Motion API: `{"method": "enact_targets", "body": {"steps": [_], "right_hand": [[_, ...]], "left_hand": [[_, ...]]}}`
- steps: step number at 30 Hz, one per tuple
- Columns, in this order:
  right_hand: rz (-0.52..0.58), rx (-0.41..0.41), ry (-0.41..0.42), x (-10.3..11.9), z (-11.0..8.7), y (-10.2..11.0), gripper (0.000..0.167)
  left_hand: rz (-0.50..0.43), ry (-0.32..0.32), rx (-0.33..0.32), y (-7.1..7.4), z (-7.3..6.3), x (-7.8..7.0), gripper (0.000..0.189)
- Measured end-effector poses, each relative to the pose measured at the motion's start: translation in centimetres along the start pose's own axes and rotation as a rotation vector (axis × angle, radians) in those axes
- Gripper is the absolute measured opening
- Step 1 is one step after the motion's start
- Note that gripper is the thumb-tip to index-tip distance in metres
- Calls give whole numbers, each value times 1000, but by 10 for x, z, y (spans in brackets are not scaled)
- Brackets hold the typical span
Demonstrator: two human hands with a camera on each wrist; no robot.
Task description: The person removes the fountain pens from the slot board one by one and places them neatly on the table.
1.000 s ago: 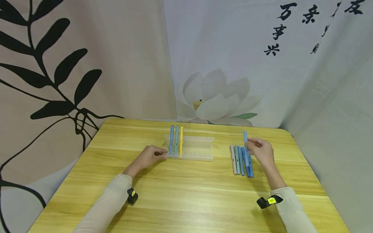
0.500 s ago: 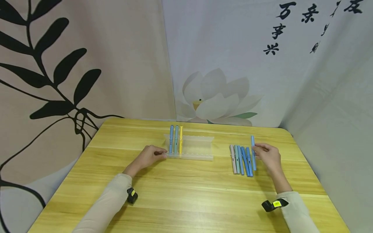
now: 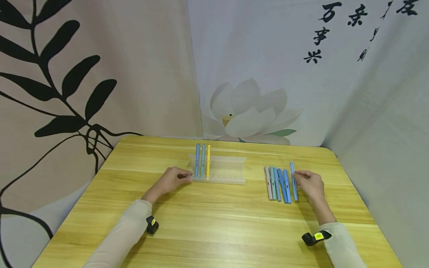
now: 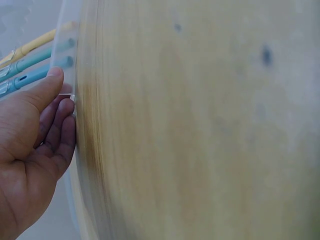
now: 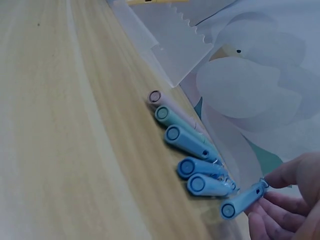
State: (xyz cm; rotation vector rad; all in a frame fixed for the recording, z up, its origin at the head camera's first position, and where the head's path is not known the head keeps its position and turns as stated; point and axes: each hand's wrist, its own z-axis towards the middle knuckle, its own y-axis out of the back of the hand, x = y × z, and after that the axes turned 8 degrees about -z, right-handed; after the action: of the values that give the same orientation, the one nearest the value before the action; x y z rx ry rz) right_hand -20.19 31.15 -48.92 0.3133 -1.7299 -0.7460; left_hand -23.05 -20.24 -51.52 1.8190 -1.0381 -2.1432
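Note:
A clear plastic pen rack (image 3: 229, 170) stands on the table with a blue pen (image 3: 197, 160), a teal pen (image 3: 203, 160) and a yellow pen (image 3: 208, 162) in its left part. My left hand (image 3: 175, 177) holds the rack's front left corner; in the left wrist view the thumb (image 4: 50, 85) lies on its edge, the other fingers curled below. To the right, a row of capped pens lies side by side: a pinkish-grey pen (image 3: 268, 184), a green pen (image 3: 273, 184) and several blue pens (image 3: 287, 187). Just right of that row, my right hand (image 3: 310, 183) pinches another blue pen (image 5: 242, 202).
The wooden table (image 3: 214, 227) ends at a curtain (image 3: 151, 74) behind and another on the right. A stretch of bare wood lies between the rack and the pen row. Each wrist wears a small black camera (image 3: 152, 225).
My right hand has carried the blue pen from above the row to its right side and lowered it toward the table. The left hand and the rack stay in place.

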Motion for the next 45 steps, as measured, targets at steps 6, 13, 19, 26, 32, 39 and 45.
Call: {"method": "enact_targets", "body": {"steps": [6, 13, 19, 26, 32, 39, 45], "right_hand": [[8, 17, 5, -7, 1, -3, 41], [-15, 18, 18, -13, 3, -8, 40], [-48, 11, 23, -17, 5, -10, 41], [-44, 10, 21, -18, 4, -11, 42], [-61, 8, 9, -17, 3, -12, 40], [-76, -5, 16, -17, 3, -13, 39], [-80, 3, 18, -17, 2, -13, 39]], "left_hand": [[-2, 6, 1, 0, 0, -1, 34], [-1, 9, 2, 0, -1, -2, 34], [-1, 5, 3, 0, 0, -1, 33], [-4, 7, 0, -1, 1, 0, 33], [-2, 19, 2, -1, 1, 1, 34], [-9, 16, 4, -1, 0, 1, 35], [-7, 16, 3, 0, 1, 1, 35]]}}
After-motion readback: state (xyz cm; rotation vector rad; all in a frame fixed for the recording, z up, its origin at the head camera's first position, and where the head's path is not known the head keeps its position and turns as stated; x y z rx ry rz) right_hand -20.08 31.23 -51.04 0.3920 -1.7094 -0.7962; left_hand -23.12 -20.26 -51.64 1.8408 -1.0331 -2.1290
